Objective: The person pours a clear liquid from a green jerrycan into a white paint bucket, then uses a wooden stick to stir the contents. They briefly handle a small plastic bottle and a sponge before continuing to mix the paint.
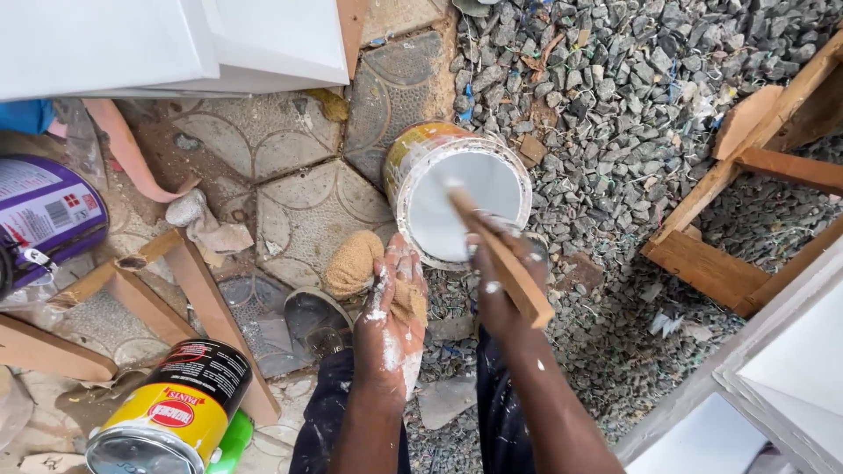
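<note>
Right hand (500, 290) grips a wooden stick (500, 259) in the paint bucket (457, 189) at twelve o'clock, left hand (391, 316) clutching a sponge (356, 263); hard stirring could tip paint onto gravel (632, 105).

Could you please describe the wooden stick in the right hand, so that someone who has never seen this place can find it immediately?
Start at the open paint can of white paint, standing where the patterned paving meets the grey gravel. The right hand grips the wooden stick just below it, one end dipped in the paint. Unlike the wood pieces lying around, it is held and white-tipped.
</note>
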